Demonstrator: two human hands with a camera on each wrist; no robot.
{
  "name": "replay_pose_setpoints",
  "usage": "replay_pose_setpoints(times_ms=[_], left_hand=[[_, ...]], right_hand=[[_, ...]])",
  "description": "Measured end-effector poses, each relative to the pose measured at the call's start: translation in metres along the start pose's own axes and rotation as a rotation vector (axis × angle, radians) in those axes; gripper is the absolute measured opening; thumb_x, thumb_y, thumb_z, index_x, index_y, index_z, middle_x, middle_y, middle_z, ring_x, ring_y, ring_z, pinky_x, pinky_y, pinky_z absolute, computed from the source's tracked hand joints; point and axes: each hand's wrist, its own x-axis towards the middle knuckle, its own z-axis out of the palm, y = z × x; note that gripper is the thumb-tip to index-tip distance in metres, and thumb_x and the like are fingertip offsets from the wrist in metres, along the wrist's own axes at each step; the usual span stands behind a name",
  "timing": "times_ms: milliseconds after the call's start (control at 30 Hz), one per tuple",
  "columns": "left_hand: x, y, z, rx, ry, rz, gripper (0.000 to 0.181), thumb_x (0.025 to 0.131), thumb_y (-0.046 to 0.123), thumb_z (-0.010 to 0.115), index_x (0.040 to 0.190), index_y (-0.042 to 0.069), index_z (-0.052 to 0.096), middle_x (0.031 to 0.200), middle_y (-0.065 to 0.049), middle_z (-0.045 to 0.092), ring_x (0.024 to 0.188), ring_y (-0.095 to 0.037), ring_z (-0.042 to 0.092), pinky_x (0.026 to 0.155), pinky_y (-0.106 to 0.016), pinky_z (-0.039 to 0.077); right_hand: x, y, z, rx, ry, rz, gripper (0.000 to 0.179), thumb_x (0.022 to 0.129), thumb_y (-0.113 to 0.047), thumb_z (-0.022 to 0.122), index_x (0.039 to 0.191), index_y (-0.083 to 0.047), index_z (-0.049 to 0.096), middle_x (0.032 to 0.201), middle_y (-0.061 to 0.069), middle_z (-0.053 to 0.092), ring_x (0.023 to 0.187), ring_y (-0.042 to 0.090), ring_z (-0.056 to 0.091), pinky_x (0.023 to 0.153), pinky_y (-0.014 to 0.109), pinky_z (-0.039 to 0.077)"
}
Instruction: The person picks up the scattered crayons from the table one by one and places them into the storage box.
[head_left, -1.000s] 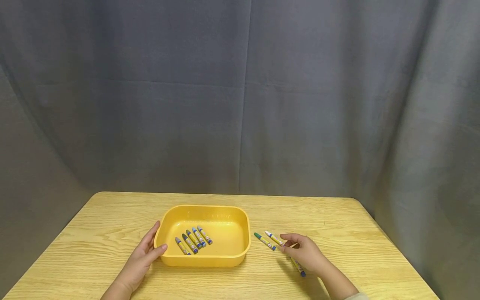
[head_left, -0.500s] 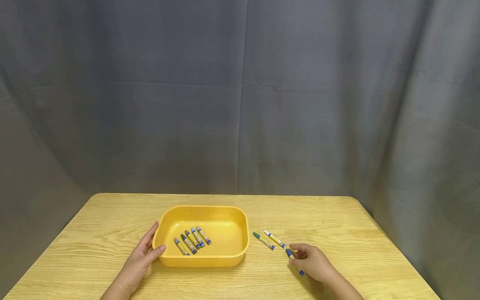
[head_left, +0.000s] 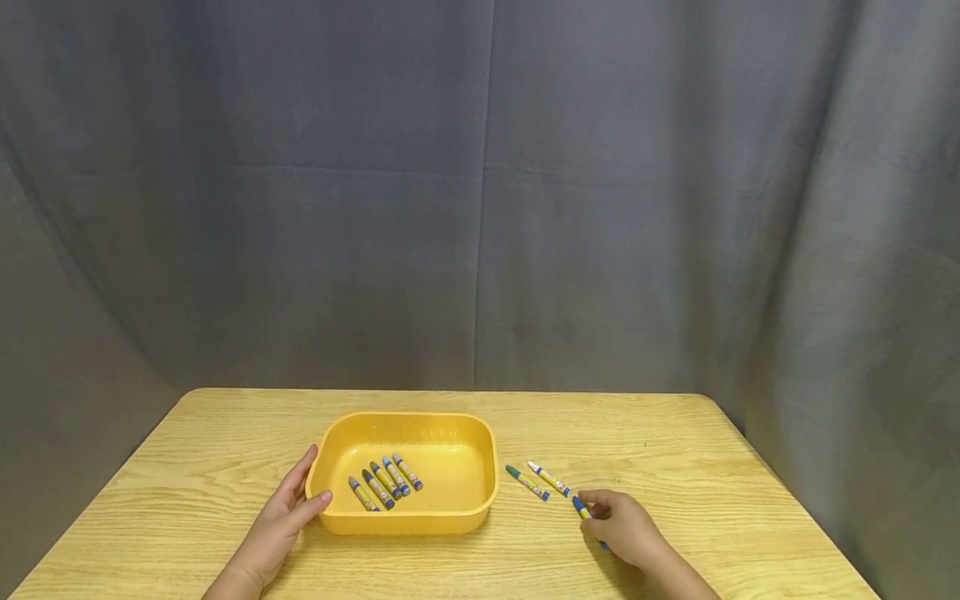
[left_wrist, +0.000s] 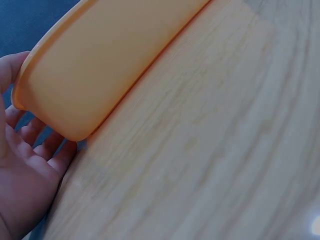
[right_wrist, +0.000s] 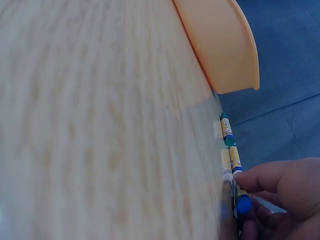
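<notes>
In the head view my left hand [head_left: 277, 521] holds the left end of a yellow plastic tray [head_left: 405, 522], thumb over the rim and fingers along the outer wall. Several crayons [head_left: 386, 481] in yellow wrappers lie side by side inside it. My right hand [head_left: 628, 529] pinches a blue crayon [head_left: 581, 507] between thumb and finger, at the table. Part of that crayon is hidden by the thumb; its blue end [right_wrist: 243, 204] faces the right wrist camera. A white crayon [head_left: 550, 479] and a green crayon [head_left: 527, 482] lie just beyond, left of the hand.
The wooden table [head_left: 450, 571] carries everything. Its rounded far edge meets a grey curtain [head_left: 480, 250], which also hangs along both sides. The tray stands left of the loose crayons with a narrow strip of table between.
My right hand has shifted nearer, from beside the white crayon to the blue crayon, and its thumb and finger have closed on it. The left hand and tray have stayed put.
</notes>
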Motion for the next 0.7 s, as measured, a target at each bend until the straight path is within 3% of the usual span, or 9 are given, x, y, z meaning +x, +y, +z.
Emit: replay_pose_setpoints(times_ms=[300,500,700], left_hand=[[0.002,-0.001,0.001,-0.017,0.012,-0.006,0.068,0.087,0.029,0.05,0.139,0.027,0.007,0.147,0.0,0.005,0.133,-0.022,0.013,0.083,0.001,0.032],[0.001,-0.001,0.0,-0.026,0.002,0.001,0.068,0.087,0.029,0.05,0.139,0.026,0.006,0.148,-0.001,0.004,0.134,-0.025,0.011,0.083,0.002,0.031],[0.001,-0.002,0.0,-0.038,-0.003,0.006,0.068,0.087,0.028,0.049,0.139,0.027,0.007,0.148,-0.001,0.003,0.134,-0.024,0.011,0.083,0.001,0.031]], right_hand=[[0.008,-0.018,-0.009,0.137,0.024,-0.014,0.038,0.084,-0.016,0.052,0.121,-0.006,0.049,0.093,0.009,0.049,0.054,0.009,0.041,0.045,0.017,0.038],[0.02,-0.048,-0.011,0.288,0.004,-0.035,0.039,0.085,-0.02,0.052,0.122,-0.01,0.048,0.095,0.009,0.049,0.072,0.015,0.047,0.066,0.034,0.049],[0.037,-0.083,0.001,0.339,-0.017,-0.073,0.037,0.086,-0.019,0.051,0.122,-0.012,0.048,0.096,0.009,0.051,0.075,0.015,0.05,0.066,0.035,0.049]])
